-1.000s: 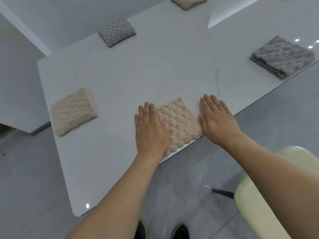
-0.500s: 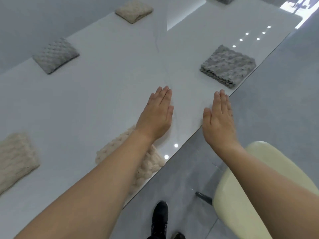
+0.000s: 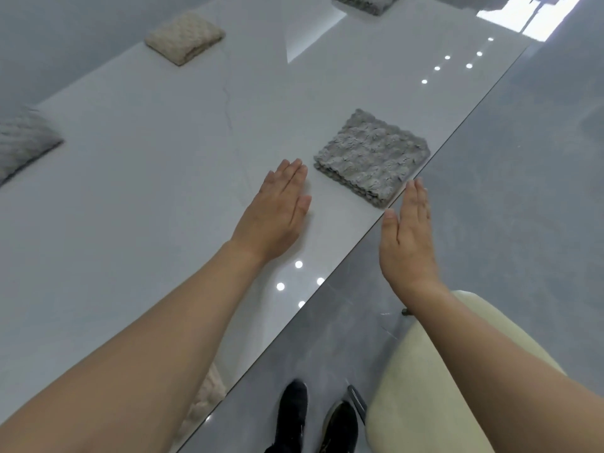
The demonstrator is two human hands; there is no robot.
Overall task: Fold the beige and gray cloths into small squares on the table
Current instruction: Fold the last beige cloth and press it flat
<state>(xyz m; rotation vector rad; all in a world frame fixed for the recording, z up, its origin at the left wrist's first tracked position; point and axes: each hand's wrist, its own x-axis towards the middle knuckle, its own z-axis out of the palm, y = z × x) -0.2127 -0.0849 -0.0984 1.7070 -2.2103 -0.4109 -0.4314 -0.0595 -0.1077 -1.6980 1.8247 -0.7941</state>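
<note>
**Two flat hands flank the folded gray cloth**

Two hands frame what I am watching from my remote seat: a gray cloth (image 3: 372, 156), folded into a thick square, lying on the white table (image 3: 157, 178) right at its near edge. It sits diamond-wise to my view, one corner pointing away up the table and the opposite corner toward the edge near the right hand. Being nearly square, it shows me no clear long axis; its stacked layers are visible along the side facing the left hand.

My left hand (image 3: 274, 214) lies over the tabletop just beside the cloth's near-left side, fingers straight and together, holding nothing. I cannot tell whether the palm touches the surface. My right hand (image 3: 407, 238) hangs past the table edge, over the gray floor (image 3: 523, 191), fingers straight and pointing toward the cloth's nearest corner, empty too.

Farther out, a folded beige cloth (image 3: 185, 37) lies up the table, another gray one (image 3: 23, 140) at the left border, and a third gray one (image 3: 366, 2) at the top. A beige cloth (image 3: 204, 398) peeks from under my left forearm. A cream chair (image 3: 421, 387) and black shoes (image 3: 292, 416) sit below.
</note>
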